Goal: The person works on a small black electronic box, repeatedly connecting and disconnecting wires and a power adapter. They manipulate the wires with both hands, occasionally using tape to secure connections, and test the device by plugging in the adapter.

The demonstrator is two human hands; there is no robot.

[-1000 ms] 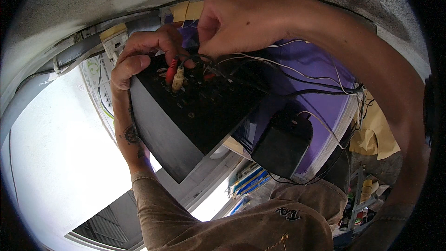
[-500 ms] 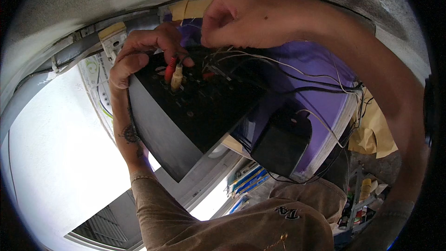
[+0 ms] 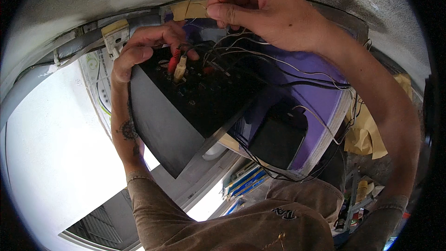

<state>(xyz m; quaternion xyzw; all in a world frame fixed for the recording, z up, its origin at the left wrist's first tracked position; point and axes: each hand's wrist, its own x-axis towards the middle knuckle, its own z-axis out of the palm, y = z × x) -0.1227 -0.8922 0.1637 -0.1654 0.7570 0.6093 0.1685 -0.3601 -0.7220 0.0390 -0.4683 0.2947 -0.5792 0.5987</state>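
Up comes the right hand (image 3: 274, 16), higher and clear of the dark panel it was bent down against a second ago, its underside now turned to view. Thumb and forefinger are pressed together, pinching what looks like a thin wire (image 3: 199, 4), its fine end poking out to the left of the fingertips. Across from it, the left hand (image 3: 151, 38) stays clasped on the black box (image 3: 213, 104), thumb at the edge, fingers bent over the top corner. So the box sits right under the left hand, tilted, its panel spreading down and right of those fingers. Just below the left fingers, side by side, stand a red plug (image 3: 173, 62) and a cream plug (image 3: 180, 69). Below the right hand, pale wires (image 3: 297, 69) and black cables (image 3: 309, 83) sweep off to the right. Under those lies the purple table (image 3: 323, 104), and further down from the right hand, a smaller black case (image 3: 278, 137) on it. Out beyond the right forearm, crumpled tan paper (image 3: 364, 142); past the left hand, to its left, a white socket block (image 3: 115, 42). Far below both hands, a blue-edged stack (image 3: 248, 182).
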